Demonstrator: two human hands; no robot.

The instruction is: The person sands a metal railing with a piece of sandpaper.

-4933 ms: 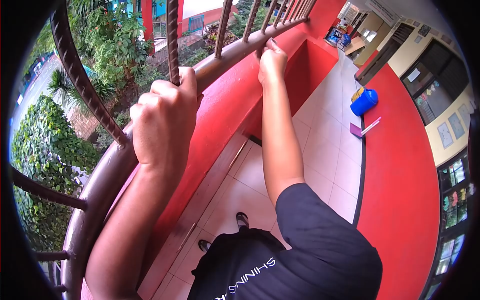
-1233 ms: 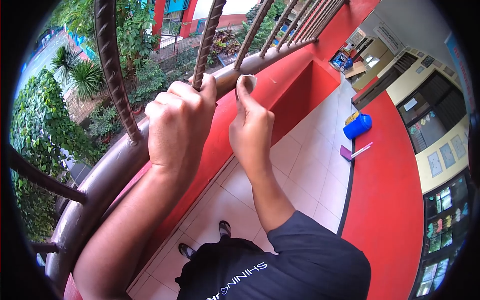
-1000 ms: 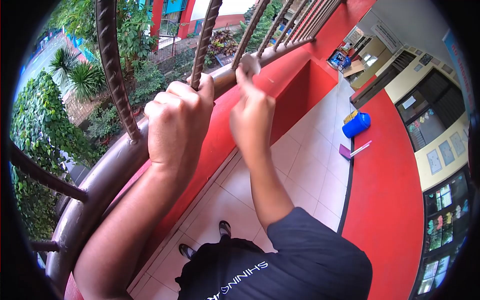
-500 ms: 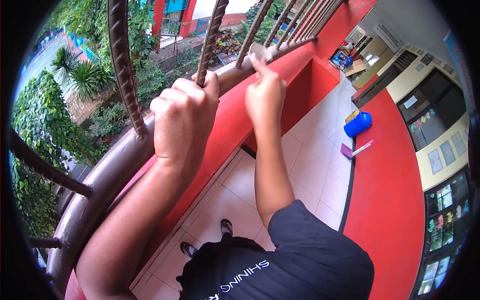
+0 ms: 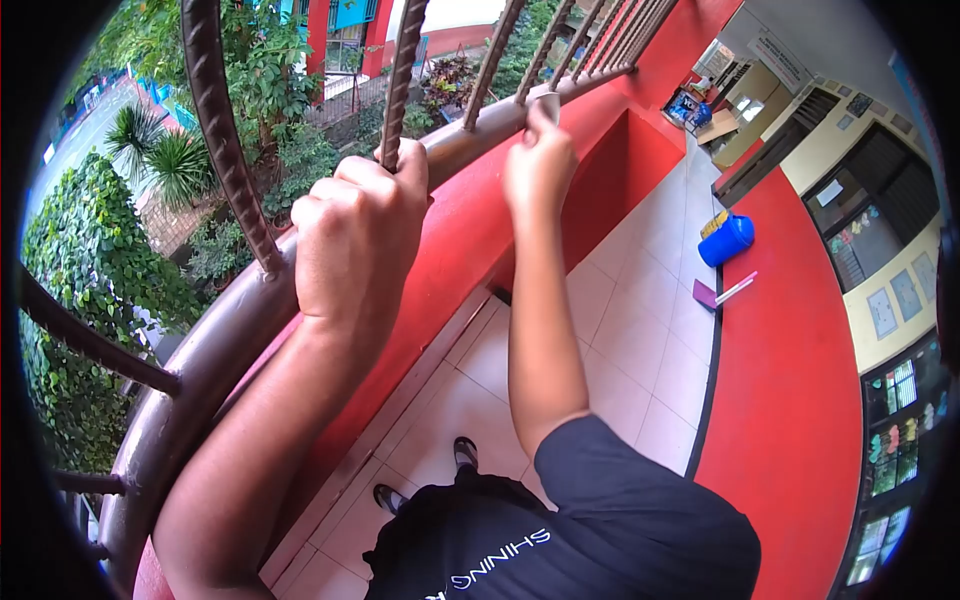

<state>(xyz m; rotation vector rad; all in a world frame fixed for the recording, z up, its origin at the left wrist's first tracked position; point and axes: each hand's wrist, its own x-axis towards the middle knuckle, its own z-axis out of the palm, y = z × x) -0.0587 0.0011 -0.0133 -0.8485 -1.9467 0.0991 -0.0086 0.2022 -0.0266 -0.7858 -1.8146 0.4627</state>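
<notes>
My left hand [image 5: 350, 225] is closed around the foot of a twisted metal bar [image 5: 401, 90], resting on the brown tubular rail [image 5: 462, 148]. Farther along that rail, my right hand [image 5: 541, 170] has its fingers pinched on a small, flat, pale grey piece [image 5: 548, 103]. The piece sits right at the rail, between two upright bars, and most of it is hidden by the fingers; I cannot tell what it is.
Below the rail runs a red wall [image 5: 440, 255]. A blue bin [image 5: 727, 240] and a purple dustpan [image 5: 706, 294] stand on the tiled floor [image 5: 640, 340] at right. Shrubs [image 5: 90, 240] grow beyond the railing.
My right hand has shifted right in view with the pale piece, which now shows narrower. My left hand keeps its grip on the bar. The view has tilted slightly.
</notes>
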